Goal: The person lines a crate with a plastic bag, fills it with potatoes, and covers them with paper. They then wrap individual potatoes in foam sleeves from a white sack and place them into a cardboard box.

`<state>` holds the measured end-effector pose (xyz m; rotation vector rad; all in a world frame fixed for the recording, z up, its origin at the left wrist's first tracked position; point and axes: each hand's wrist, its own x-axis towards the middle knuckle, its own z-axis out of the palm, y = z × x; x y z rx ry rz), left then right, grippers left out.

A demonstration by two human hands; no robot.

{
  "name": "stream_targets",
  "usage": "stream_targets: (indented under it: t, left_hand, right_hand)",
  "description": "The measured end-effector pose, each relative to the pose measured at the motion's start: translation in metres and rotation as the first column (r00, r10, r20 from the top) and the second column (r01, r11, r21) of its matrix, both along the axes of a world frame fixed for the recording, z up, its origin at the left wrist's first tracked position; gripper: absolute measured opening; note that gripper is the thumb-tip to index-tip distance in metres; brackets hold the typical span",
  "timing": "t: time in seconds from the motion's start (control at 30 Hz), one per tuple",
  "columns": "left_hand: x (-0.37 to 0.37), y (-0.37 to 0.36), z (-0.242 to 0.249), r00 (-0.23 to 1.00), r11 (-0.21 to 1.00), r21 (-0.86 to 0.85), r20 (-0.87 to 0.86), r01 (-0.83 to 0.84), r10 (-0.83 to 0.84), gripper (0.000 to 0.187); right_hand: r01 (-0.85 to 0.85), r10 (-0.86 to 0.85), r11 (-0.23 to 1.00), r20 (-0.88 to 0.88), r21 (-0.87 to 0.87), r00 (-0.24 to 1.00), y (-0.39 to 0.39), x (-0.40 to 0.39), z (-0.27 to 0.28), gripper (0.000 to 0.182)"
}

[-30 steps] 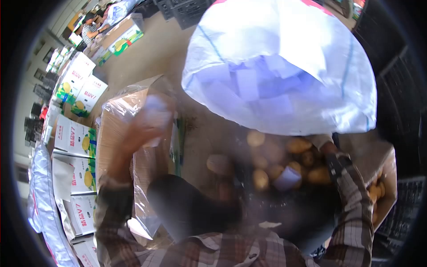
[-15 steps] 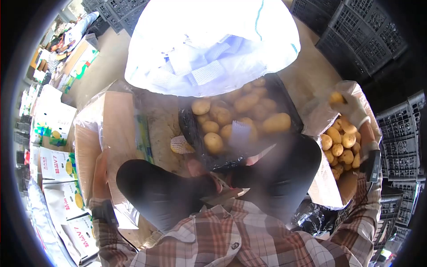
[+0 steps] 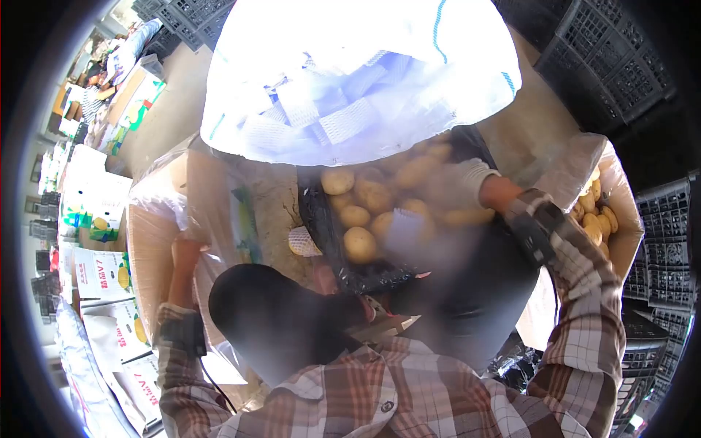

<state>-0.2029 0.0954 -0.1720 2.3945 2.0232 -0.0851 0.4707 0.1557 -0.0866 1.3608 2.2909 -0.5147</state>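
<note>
My right hand [image 3: 471, 181], in a pale glove, is over the potatoes [image 3: 376, 197] in the black-lined crate [image 3: 358, 277]. Haze and blur hide its fingers, and whether it holds a potato cannot be made out. At the side of the left carton [image 3: 157, 230] is my left hand [image 3: 190, 252], its fingers not clearly visible. A white foam net sleeve [image 3: 409, 232] lies on the potatoes. Another potato in a net sleeve [image 3: 303, 241] is on the ground left of the crate.
A big white sack [image 3: 358, 44] of foam net sleeves overhangs the crate's far end. To the right stands a plastic-lined carton [image 3: 624, 212] with potatoes [image 3: 597, 215]. Black plastic crates [image 3: 610, 55] are stacked beyond. Printed cartons [image 3: 102, 274] line the left; a person [image 3: 93, 98] sits farther back.
My right hand has moved left from the right carton, where it held a potato, to the crate. My left hand has risen slightly along the left carton.
</note>
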Motion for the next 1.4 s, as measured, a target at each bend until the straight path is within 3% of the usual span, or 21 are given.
stream_targets:
  t: [0.07, 0.13, 0.23, 0.4, 0.53, 0.6, 0.7, 0.77, 0.83, 0.87, 0.93, 0.97, 1.0, 1.03, 1.13, 1.2, 1.23, 1.27, 1.3, 1.33, 1.4]
  left_hand:
    - [0.052, -0.008, 0.016, 0.978, 0.992, -0.024, -0.166, 0.123, -0.125, 0.035]
    - [0.128, -0.025, 0.051, 0.740, 0.852, -0.235, 0.422, -0.468, 0.523, 0.038]
    - [0.194, -0.032, 0.093, 0.780, 0.939, -0.138, 0.526, -0.314, 0.338, 0.034]
    - [0.219, 0.036, 0.107, 0.844, 0.961, -0.022, 0.474, -0.275, 0.252, 0.028]
    - [0.213, 0.092, 0.083, 0.926, 0.960, 0.054, 0.283, -0.274, 0.248, 0.035]
    - [0.221, 0.093, 0.091, 0.926, 0.964, 0.027, 0.285, -0.265, 0.247, 0.037]
    - [0.252, 0.075, 0.135, 0.971, 0.979, -0.041, -0.145, -0.199, 0.191, 0.037]
    - [0.286, 0.064, 0.155, 0.996, 0.932, 0.361, -0.085, 0.011, 0.021, 0.037]
    - [0.323, 0.074, 0.158, 0.978, 0.905, 0.400, 0.084, 0.144, -0.192, 0.036]
    - [0.341, 0.084, 0.159, 0.886, 0.854, 0.454, 0.243, 0.255, -0.394, 0.034]
    - [0.372, 0.116, 0.134, 0.920, 0.940, 0.308, 0.306, 0.146, -0.243, 0.038]
    - [0.387, 0.133, 0.126, 0.902, 0.997, 0.057, 0.432, -0.051, 0.022, 0.040]
    - [0.398, 0.148, 0.118, 0.824, 0.951, -0.214, 0.479, -0.225, 0.303, 0.042]
    - [0.401, 0.159, 0.104, 0.829, 0.952, -0.215, 0.473, -0.219, 0.298, 0.042]
    - [0.405, 0.182, 0.062, 0.793, 0.930, -0.283, 0.498, -0.234, 0.351, 0.047]
    - [0.412, 0.183, 0.043, 0.884, 0.980, 0.102, 0.456, -0.171, 0.106, 0.041]
    - [0.417, 0.182, 0.047, 0.886, 0.980, 0.096, 0.450, -0.176, 0.115, 0.041]
    - [0.422, 0.178, 0.058, 0.701, 0.961, -0.003, 0.683, -0.275, 0.203, 0.035]
    - [0.425, 0.177, 0.061, 0.449, 0.931, -0.124, 0.849, -0.343, 0.278, 0.030]
    - [0.427, 0.178, 0.058, 0.449, 0.926, -0.130, 0.845, -0.354, 0.290, 0.030]
    - [0.424, 0.188, 0.048, -0.400, 0.846, -0.432, 0.868, -0.312, 0.295, 0.022]
  right_hand:
    - [0.019, -0.019, 1.000, -0.034, -0.013, 0.999, 0.017, 0.005, -0.053, 0.043]
    - [0.035, -0.037, 0.999, -0.061, -0.032, 0.997, 0.026, 0.010, -0.096, 0.052]
    - [0.046, -0.048, 0.999, -0.082, -0.022, 0.995, 0.022, 0.007, -0.100, 0.053]
    - [0.220, -0.220, 0.972, 0.002, -0.084, 0.975, 0.016, 0.004, -0.018, 0.045]
    - [0.567, -0.502, 0.816, -0.622, -0.111, 0.600, -0.020, 0.068, 0.034, 0.043]
    - [0.659, -0.508, 0.751, -0.668, -0.036, 0.543, -0.052, 0.107, 0.067, 0.042]
    - [0.774, -0.621, 0.631, -0.634, -0.056, 0.461, -0.102, 0.193, 0.086, 0.038]
    - [0.863, -0.799, 0.493, -0.452, -0.113, 0.397, -0.129, 0.213, 0.105, 0.036]
    - [0.553, -0.696, 0.711, 0.322, 0.434, 0.642, -0.141, 0.219, 0.105, 0.037]
    - [0.572, -0.729, 0.611, 0.107, 0.548, 0.676, -0.142, 0.200, 0.105, 0.039]
    - [0.752, -0.599, 0.625, -0.489, 0.208, 0.633, -0.123, 0.161, 0.095, 0.026]
    - [0.559, -0.370, 0.820, -0.629, 0.125, 0.684, -0.101, 0.159, 0.066, 0.026]
    - [0.315, -0.111, 0.907, -0.562, 0.281, 0.820, -0.081, 0.130, 0.053, 0.029]
    - [0.403, -0.242, 0.879, -0.491, 0.254, 0.837, -0.070, 0.084, 0.059, 0.030]
    - [-0.057, 0.133, 0.952, -0.238, 0.302, 0.962, 0.001, 0.023, -0.007, 0.028]
    - [-0.163, 0.271, 0.911, -0.252, 0.378, 0.929, 0.032, -0.003, -0.059, 0.027]
    - [-0.252, 0.261, 0.908, 0.019, 0.336, 0.965, 0.039, -0.023, -0.068, 0.029]
    - [-0.327, 0.248, 0.906, 0.287, 0.271, 0.925, 0.042, -0.036, -0.075, 0.032]
    - [-0.331, 0.258, 0.906, 0.278, 0.263, 0.925, 0.041, -0.037, -0.073, 0.032]
    - [-0.330, 0.300, 0.907, 0.149, 0.263, 0.942, 0.040, -0.033, -0.070, 0.029]
    - [-0.177, 0.184, 0.975, -0.040, 0.133, 0.982, 0.047, -0.038, -0.067, 0.029]
